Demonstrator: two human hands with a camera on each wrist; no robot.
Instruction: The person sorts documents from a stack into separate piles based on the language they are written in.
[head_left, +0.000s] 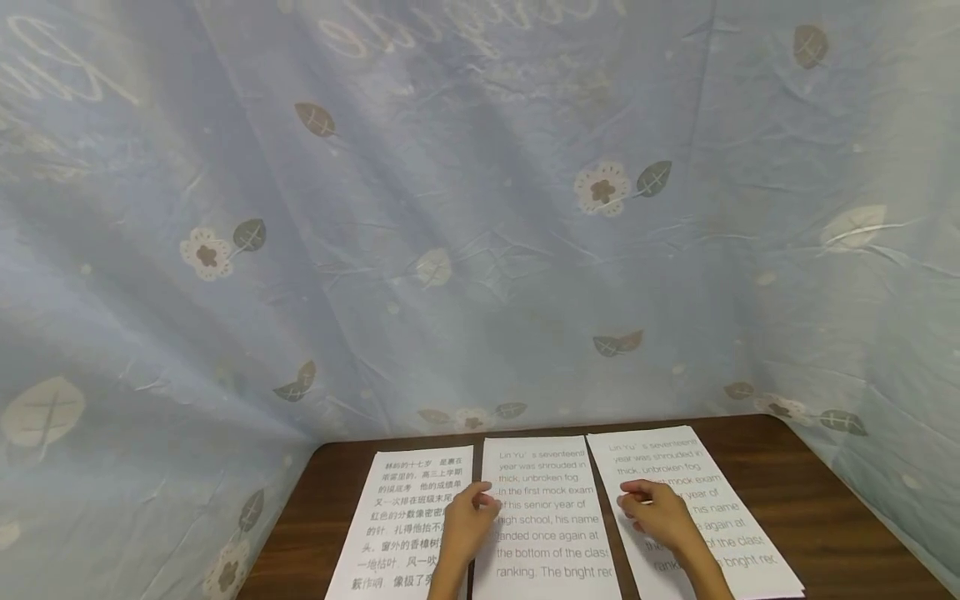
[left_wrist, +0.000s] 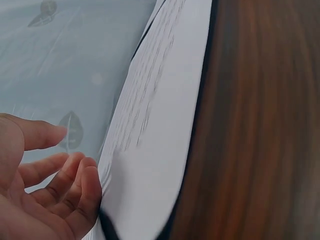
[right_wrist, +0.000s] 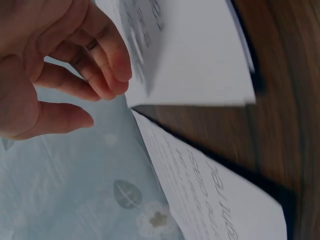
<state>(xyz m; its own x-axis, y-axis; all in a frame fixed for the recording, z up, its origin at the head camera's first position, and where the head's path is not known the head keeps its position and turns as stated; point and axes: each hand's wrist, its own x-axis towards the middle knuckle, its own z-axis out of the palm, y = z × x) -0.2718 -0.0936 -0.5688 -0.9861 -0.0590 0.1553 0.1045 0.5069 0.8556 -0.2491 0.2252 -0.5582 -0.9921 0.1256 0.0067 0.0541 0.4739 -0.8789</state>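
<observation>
Three stacks of printed paper lie side by side: a left stack in Chinese characters, a middle stack and a right stack in English text. My left hand hovers over the gap between the left and middle stacks, fingers loosely bent and holding nothing. In the left wrist view its thumb stands apart from the fingertips, which overlap a sheet's edge. Over the left part of the right stack is my right hand, also holding nothing. The right wrist view shows its thumb and bent fingers apart.
The papers lie on a dark brown wood-grain table with rounded far corners. Behind and around it hangs a pale blue curtain printed with leaves and flowers. Narrow strips of table show between the stacks.
</observation>
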